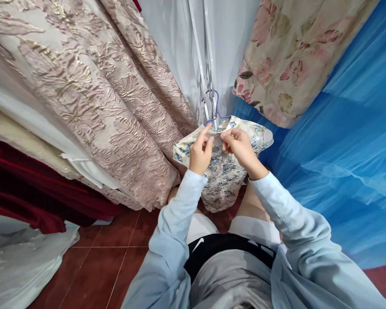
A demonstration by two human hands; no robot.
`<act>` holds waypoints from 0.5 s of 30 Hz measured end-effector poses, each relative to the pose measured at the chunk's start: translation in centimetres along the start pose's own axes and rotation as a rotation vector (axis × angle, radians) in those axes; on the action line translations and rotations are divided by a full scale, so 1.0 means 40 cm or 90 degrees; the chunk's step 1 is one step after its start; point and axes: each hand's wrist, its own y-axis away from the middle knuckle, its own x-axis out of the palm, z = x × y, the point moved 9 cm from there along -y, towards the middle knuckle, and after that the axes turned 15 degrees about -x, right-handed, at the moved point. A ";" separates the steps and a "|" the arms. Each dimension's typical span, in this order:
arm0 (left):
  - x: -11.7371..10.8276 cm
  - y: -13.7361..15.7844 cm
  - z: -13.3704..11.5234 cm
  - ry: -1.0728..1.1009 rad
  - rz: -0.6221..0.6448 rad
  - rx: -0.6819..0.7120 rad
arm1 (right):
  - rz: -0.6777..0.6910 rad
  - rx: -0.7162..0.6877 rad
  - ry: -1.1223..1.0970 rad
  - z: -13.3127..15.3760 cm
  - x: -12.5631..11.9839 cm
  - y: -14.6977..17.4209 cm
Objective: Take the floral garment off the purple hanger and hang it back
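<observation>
Floral garment [221, 189] amid drapery [116, 107], red-tiled floor [109, 266]

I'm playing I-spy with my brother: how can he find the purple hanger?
Find the bright blue fabric along the right side. Left of it, the person's left hand and right hand are at a small blue-flowered garment, and the hanger sticks out of its neckline. It's thin, curved and purple, unlike the straight white strips beside it.
</observation>
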 end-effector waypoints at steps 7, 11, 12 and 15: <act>0.009 -0.071 -0.055 -0.143 0.002 0.132 | 0.005 -0.021 0.018 -0.050 0.007 0.010; -0.030 -0.048 -0.052 -0.146 -0.036 0.130 | 0.003 -0.011 0.020 -0.085 0.039 0.028; -0.041 -0.045 -0.051 -0.140 -0.049 0.120 | 0.003 -0.007 0.026 -0.095 0.048 0.034; -0.082 -0.041 -0.052 -0.093 -0.117 0.081 | 0.013 0.021 0.079 -0.138 0.071 0.068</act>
